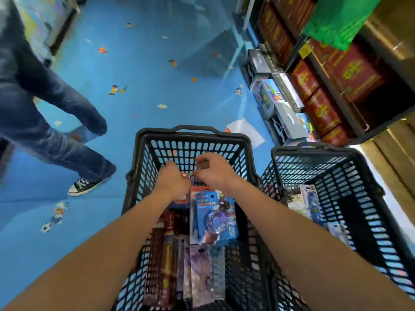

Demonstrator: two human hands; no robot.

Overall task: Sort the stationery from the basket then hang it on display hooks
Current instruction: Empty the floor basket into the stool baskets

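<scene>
Left grip (174, 180) curls round a red packet (183, 197) at the far end of the black basket (190, 132). Right grip (213, 170) just beside it, fingers curled; hold unclear. Blue carded pack (215, 217) lies just behind both grips.

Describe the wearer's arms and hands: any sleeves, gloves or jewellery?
The left forearm and right forearm are bare to the frame's edge, no sleeve in view. The left hand and right hand are ungloved; no watch, bracelet or ring shows.
</scene>
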